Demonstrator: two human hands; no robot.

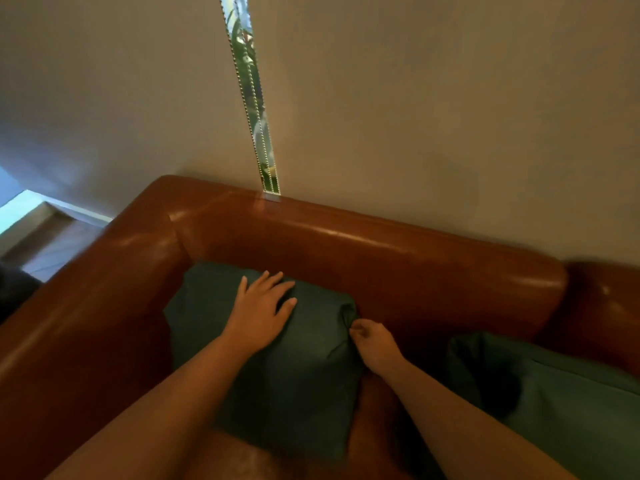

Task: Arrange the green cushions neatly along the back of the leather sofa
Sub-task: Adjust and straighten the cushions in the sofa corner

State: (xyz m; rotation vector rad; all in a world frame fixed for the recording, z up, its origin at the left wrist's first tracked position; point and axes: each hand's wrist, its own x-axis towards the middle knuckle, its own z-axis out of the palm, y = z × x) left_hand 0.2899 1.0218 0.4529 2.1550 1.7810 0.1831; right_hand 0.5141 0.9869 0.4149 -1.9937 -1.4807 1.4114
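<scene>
From the head view I look down into the corner of a leather sofa [346, 251], its hide smooth, glossy and reddish brown, with a rounded padded back running from 10 o'clock to 3 o'clock and a fat rolled armrest at 9 o'clock. A green cushion [277, 358] of matte woven cloth lies near the centre of the frame, tucked into that corner, roughly square, soft and puckered at its corners. My left hand [259, 313] rests flat on its upper face with fingers spread and straight. My right hand [375, 344] pinches the gathered right corner of the same cushion between curled fingers and thumb. A second green cushion [554, 403] of the same cloth sits at 4 o'clock, apart from the first, with a strip of bare leather seat between them; its far edge leans near the sofa back. Behind the sofa at 12 o'clock hang pale, plain blinds [433, 98], split by a narrow gap where a beaded chain [251, 98] hangs down to the sofa back. At 9 o'clock, beyond the armrest, a patch of wooden floor [45, 240] shows. I can read no writing or label anywhere; the picture is somewhat blurred.
</scene>
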